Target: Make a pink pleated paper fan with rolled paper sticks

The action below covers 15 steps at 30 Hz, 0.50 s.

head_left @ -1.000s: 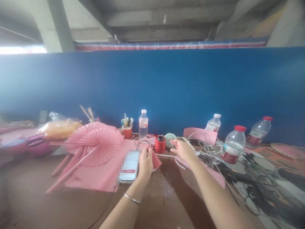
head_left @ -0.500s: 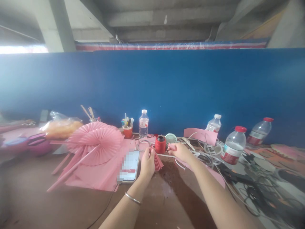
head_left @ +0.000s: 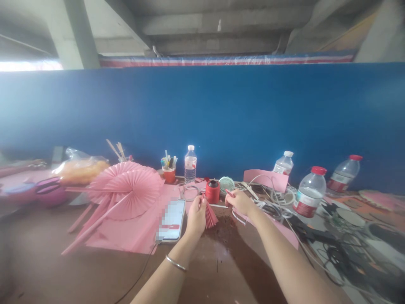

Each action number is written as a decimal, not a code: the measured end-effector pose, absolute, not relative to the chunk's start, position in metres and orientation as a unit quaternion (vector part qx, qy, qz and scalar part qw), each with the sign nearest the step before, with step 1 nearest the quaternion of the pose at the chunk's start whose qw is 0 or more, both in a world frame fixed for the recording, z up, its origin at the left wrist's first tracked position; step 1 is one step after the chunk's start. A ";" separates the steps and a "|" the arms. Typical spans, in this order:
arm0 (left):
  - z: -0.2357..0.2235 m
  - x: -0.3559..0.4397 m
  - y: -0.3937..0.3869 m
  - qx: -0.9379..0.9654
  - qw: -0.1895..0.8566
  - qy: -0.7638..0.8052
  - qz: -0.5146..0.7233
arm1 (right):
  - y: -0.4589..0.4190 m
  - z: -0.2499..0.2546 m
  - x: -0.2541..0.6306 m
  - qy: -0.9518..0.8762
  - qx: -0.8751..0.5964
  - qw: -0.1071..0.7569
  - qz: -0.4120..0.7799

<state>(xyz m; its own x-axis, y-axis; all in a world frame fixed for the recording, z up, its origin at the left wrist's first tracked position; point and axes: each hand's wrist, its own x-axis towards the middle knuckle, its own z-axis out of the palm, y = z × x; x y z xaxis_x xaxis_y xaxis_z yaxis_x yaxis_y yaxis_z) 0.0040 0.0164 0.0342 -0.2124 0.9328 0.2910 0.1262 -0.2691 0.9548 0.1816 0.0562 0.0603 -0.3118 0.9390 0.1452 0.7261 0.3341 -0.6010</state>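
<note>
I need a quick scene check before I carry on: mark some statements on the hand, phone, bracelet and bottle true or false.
1. The left hand holds pleated pink paper. True.
2. The phone lies right of the red spool. False: it lies left of it.
3. The bracelet is on the right arm. False: left arm.
4. The bottle beside the red cup has a white cap. True.

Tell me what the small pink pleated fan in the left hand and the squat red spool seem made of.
The small pink pleated fan looks like matte paper, from its crisp, straight folds. The squat red spool seems wound with faintly glossy thread around its dark core, though strands don't show.
</note>
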 end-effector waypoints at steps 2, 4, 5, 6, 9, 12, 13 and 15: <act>0.033 0.004 0.017 0.537 0.335 0.499 0.592 | 0.056 0.061 0.181 -0.780 -0.529 0.245 0.225; 0.032 0.003 0.018 0.541 0.335 0.497 0.590 | 0.056 0.062 0.180 -0.776 -0.533 0.259 0.216; 0.031 0.003 0.018 0.542 0.338 0.496 0.589 | 0.056 0.063 0.179 -0.772 -0.537 0.269 0.211; 0.029 0.003 0.019 0.541 0.341 0.492 0.590 | 0.055 0.065 0.179 -0.767 -0.539 0.279 0.208; 0.027 0.002 0.023 0.528 0.368 0.470 0.604 | 0.050 0.069 0.176 -0.765 -0.521 0.301 0.229; 0.027 0.002 0.024 0.490 0.420 0.449 0.618 | 0.042 0.075 0.171 -0.790 -0.457 0.296 0.281; 0.027 0.002 0.024 0.478 0.432 0.446 0.621 | 0.040 0.077 0.169 -0.800 -0.431 0.295 0.295; 0.029 0.003 0.022 0.459 0.444 0.438 0.633 | 0.036 0.080 0.165 -0.812 -0.391 0.306 0.308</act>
<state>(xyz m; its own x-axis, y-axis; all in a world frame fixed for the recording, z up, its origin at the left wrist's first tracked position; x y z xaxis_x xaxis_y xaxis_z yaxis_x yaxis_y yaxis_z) 0.0027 0.0225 0.0289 -0.1857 0.9638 0.1914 -0.1597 -0.2218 0.9619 0.1651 0.0363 0.0803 -0.5068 0.8234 0.2552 0.4471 0.5041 -0.7389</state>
